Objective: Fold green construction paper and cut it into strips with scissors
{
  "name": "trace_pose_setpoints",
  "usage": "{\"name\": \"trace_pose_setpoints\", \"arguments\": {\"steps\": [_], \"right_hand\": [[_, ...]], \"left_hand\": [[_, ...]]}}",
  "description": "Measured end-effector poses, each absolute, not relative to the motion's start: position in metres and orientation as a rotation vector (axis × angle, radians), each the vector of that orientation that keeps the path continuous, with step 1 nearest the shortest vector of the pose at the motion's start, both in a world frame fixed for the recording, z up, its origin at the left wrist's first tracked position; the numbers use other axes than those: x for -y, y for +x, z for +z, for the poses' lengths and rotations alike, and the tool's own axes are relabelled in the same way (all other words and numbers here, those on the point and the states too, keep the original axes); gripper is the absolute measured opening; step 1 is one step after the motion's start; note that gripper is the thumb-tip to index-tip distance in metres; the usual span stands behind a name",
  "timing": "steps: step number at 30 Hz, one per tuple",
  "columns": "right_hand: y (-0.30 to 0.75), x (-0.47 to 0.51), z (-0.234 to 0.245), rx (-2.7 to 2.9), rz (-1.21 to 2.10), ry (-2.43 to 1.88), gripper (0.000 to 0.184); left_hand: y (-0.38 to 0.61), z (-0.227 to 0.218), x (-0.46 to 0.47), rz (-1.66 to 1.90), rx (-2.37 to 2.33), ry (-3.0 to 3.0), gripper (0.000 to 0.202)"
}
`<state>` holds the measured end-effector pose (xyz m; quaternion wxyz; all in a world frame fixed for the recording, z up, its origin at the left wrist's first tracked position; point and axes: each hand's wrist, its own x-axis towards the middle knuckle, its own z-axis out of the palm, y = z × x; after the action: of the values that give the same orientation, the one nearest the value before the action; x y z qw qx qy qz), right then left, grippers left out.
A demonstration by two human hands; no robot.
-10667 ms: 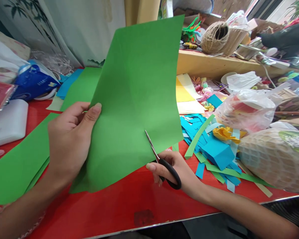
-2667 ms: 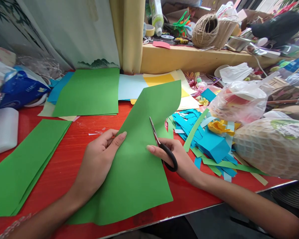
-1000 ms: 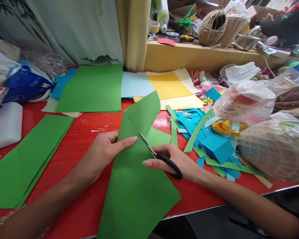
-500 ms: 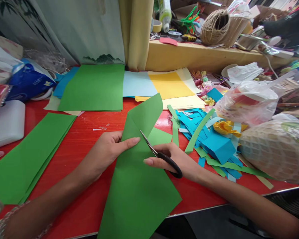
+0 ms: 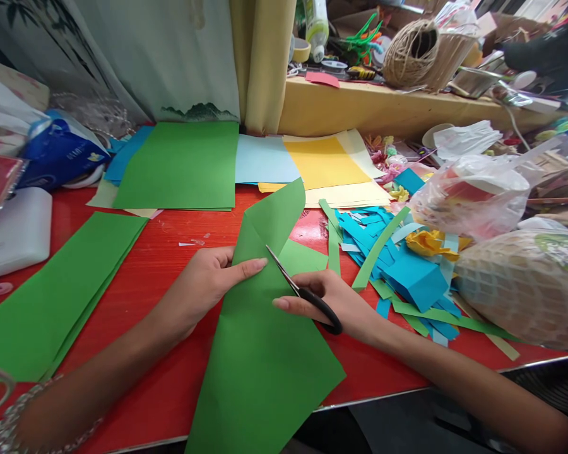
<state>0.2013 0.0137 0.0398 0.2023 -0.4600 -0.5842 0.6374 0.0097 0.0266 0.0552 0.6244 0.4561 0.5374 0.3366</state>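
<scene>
Across the green paper sheet [image 5: 265, 359], black-handled scissors [image 5: 308, 295] clasped by the right hand [image 5: 339, 299] point up-left, tips just beside the left hand [image 5: 211, 274] pinching that sheet.

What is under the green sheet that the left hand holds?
Red tabletop shows on both sides of the green sheet. Part of the left hand goes beneath its edge; that part, and anything else covered, cannot be seen.

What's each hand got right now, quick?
Left hand: closed, holding the green sheet, thumb on top.
Right hand: closed around the handles of the black-handled scissors, blades at the green sheet.
</scene>
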Motion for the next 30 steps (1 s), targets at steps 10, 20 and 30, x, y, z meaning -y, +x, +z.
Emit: {"name": "trace_pose_setpoints", "arguments": {"steps": [10, 20, 30], "right_hand": [[0.2002, -0.0118, 0.0323, 1.635, 1.78, -1.307, 0.038], [0.1995, -0.0115, 0.0351, 1.701, 1.698, -1.316, 0.04], [0.199, -0.011, 0.0325, 1.69, 1.712, -1.327, 0.037]], "left_hand": [[0.008, 0.051, -0.0298, 0.738, -1.249, 1.061, 0.021], [0.0076, 0.0517, -0.0269, 0.652, -1.228, 1.037, 0.026], [0.0074, 0.05, -0.0273, 0.611, -1.223, 1.065, 0.027]]}}
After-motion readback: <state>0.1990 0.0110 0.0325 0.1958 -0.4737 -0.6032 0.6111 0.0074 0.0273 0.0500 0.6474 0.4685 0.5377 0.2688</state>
